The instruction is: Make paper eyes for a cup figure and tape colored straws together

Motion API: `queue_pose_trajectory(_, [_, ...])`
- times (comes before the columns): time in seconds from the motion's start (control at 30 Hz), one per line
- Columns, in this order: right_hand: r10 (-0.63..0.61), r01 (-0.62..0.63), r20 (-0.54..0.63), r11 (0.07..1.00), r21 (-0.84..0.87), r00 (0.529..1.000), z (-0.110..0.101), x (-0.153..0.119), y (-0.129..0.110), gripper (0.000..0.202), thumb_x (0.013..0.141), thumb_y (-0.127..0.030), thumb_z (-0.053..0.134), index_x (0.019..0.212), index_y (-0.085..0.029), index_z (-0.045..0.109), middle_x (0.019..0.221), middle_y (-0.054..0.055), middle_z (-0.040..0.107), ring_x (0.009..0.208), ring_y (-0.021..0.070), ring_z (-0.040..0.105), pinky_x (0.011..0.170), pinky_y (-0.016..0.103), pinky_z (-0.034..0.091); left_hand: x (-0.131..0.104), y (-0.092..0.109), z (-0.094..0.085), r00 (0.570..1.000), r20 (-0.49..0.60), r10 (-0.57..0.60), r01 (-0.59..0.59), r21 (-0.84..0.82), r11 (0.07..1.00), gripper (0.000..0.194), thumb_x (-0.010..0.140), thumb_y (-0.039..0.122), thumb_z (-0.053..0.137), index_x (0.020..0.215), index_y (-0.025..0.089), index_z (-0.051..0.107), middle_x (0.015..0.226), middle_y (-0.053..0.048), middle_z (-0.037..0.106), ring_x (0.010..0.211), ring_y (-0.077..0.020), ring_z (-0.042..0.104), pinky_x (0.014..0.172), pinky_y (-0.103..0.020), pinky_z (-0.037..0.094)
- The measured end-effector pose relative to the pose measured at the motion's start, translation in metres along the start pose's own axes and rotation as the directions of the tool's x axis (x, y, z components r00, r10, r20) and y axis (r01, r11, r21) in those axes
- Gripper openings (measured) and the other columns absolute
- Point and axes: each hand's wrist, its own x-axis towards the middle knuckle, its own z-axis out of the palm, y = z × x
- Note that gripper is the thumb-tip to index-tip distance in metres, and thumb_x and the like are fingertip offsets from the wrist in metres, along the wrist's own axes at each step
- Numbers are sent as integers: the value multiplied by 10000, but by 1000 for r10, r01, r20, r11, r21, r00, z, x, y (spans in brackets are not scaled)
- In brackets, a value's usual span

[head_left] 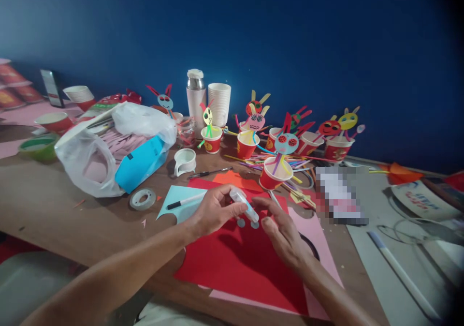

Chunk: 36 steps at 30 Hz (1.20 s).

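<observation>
My left hand [217, 207] is closed around a small translucent tube with a pale blue band [243, 203], tilted down to the right above the red paper [232, 263]. My right hand [286, 234] is beside the tube's lower end, fingers bent and apart, with nothing seen in it. Just under the tube are two small grey discs [254, 225]. A light blue sheet [168, 198] with a black-and-white marker [185, 200] lies left of my left hand. Pink paper [321, 248] shows from beneath the red sheet.
Left stands a plastic bag [74, 159] of paper pieces, near a tape roll [142, 200] and a white cup [184, 162]. Red cups with paper figures [276, 172], pipe cleaners, a thermos [196, 101] and stacked cups [219, 104] line the back. A blurred-out object [340, 195] lies right.
</observation>
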Motion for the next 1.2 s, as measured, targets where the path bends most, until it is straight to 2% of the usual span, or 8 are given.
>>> queue_pose_trajectory(0.17, [62, -61, 18, 998, -34, 998, 12, -4, -3, 276, 804, -343, 555, 1041, -201, 539, 934, 71, 650, 817, 205, 613, 696, 302, 489, -5, 2, 4, 1000, 26, -3, 4, -30, 1000, 245, 661, 316, 690, 756, 138, 550, 633, 6, 554, 573, -104, 537, 561, -228, 449])
queue_pose_trajectory(0.53, [-33, 30, -21, 993, -112, 999, 11, -11, -10, 157, 859, -288, 489, 994, -227, 541, 841, 27, 634, 732, 163, 585, 642, 254, 449, -9, 0, -4, 1000, 10, 29, -29, 39, 999, 307, 723, 406, 626, 854, 128, 629, 611, 11, 533, 486, -62, 455, 467, -184, 371])
queue_pose_trajectory(0.63, [-63, 56, -40, 987, -153, 997, 10, -11, -8, 168, 869, -284, 466, 1013, -228, 532, 846, 30, 629, 748, 170, 580, 648, 262, 439, -3, 9, -14, 987, -128, 101, -107, -38, 994, 265, 743, 398, 595, 761, 133, 597, 550, 31, 486, 446, -52, 416, 440, -179, 354])
queue_pose_trajectory(0.77, [-21, 7, -97, 990, -143, 995, 12, -10, -2, 173, 866, -310, 465, 987, -207, 534, 777, 29, 623, 686, 169, 583, 609, 262, 434, 6, 21, -31, 916, -375, 145, -252, -255, 934, 146, 747, 311, 529, 756, 165, 520, 606, 39, 469, 483, -61, 434, 463, -193, 398])
queue_pose_trajectory(0.87, [20, -30, -99, 994, -108, 995, 16, -9, -2, 192, 862, -332, 477, 992, -201, 528, 803, 33, 622, 712, 169, 589, 630, 264, 445, 5, 17, -29, 979, -191, -68, -9, -377, 926, 87, 677, 216, 495, 745, 161, 495, 710, 1, 537, 506, -77, 476, 389, -179, 340])
queue_pose_trajectory(0.97, [57, -68, -92, 992, -110, 994, 19, -10, -2, 189, 858, -335, 492, 993, -207, 526, 856, 34, 621, 768, 169, 590, 679, 270, 452, -3, 7, -13, 968, 60, -242, 248, -339, 907, 124, 628, 156, 521, 750, 154, 502, 570, 47, 446, 414, -39, 353, 355, -142, 231])
queue_pose_trajectory(1.07, [52, -62, -109, 994, -93, 993, 21, -11, -2, 203, 849, -333, 509, 1007, -205, 517, 903, 42, 624, 819, 173, 595, 711, 273, 460, -12, 1, 4, 961, 148, -235, 266, -251, 931, 161, 679, 226, 607, 793, 147, 525, 546, 63, 414, 412, -30, 324, 364, -146, 246])
queue_pose_trajectory(1.2, [44, -55, -116, 994, -97, 992, 24, -12, -1, 221, 830, -328, 537, 1006, -198, 510, 921, 51, 624, 837, 181, 592, 729, 286, 458, -15, -3, 13, 986, 36, -161, 165, -185, 969, 292, 690, 360, 661, 825, 121, 565, 577, 36, 485, 423, -41, 376, 385, -174, 340])
